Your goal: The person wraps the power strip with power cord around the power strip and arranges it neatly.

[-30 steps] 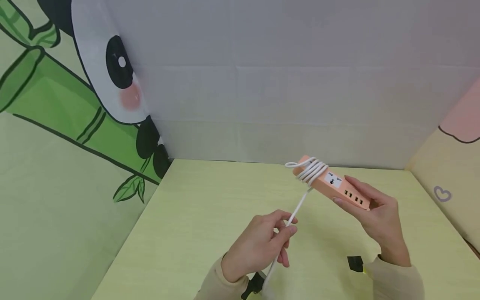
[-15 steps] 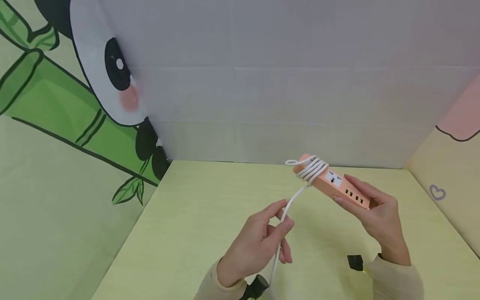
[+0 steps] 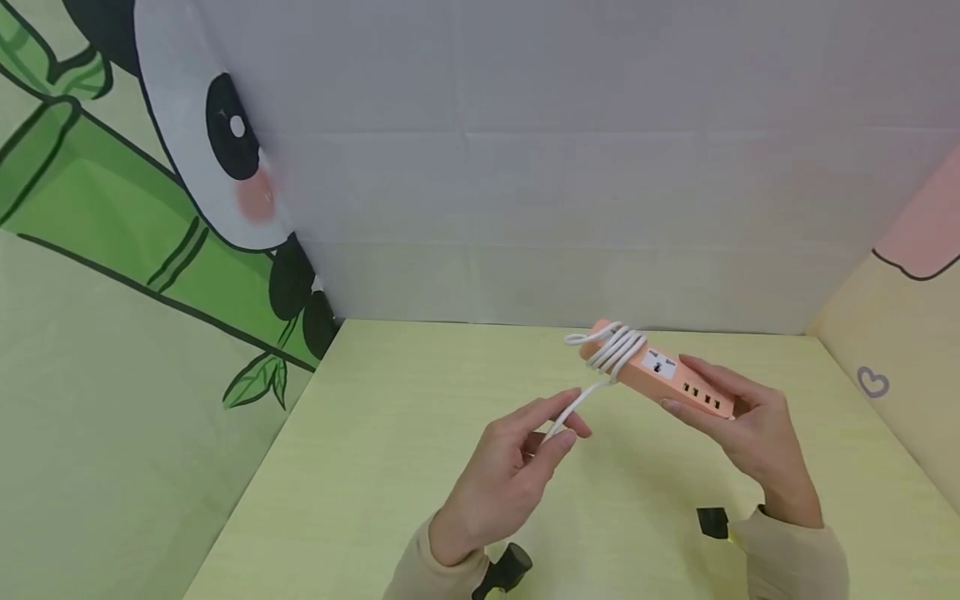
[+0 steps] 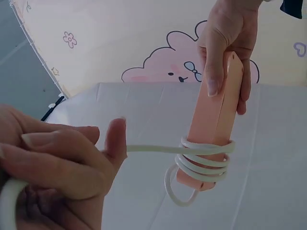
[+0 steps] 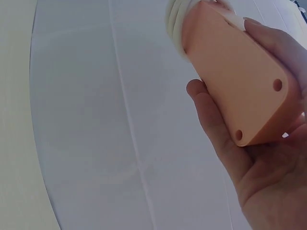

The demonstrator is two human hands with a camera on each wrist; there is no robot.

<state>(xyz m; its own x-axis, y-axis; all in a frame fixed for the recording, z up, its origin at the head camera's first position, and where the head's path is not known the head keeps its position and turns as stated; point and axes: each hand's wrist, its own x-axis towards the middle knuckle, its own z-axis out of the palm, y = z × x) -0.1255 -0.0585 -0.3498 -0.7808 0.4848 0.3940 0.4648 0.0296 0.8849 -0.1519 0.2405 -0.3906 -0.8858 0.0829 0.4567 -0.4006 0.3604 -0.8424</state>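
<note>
Right hand [image 3: 757,425], curled, is gripping the peach power strip [image 3: 658,365] above the table [image 3: 375,467], left hand [image 3: 497,479], fingers bent, is holding its white cord [image 4: 158,149], apparently mid-wrap, next turn likely needing steady tension.

Pale yellow-green table [image 3: 315,483] is running back to a creased, plain greyish wall [image 3: 562,183]. Left wall [image 3: 90,433] is carrying a mural: green bamboo [image 3: 112,192], black-and-white panda-like face [image 3: 180,158] with pink cheek. Cream right wall [image 3: 888,321] is showing a pink patch [image 3: 930,217] and purple heart outline [image 3: 872,383]. Left-wrist view is catching a pink cartoon character [image 4: 153,67], small flower [image 4: 70,40]. Soft light is casting faint shadows on the table.
</note>
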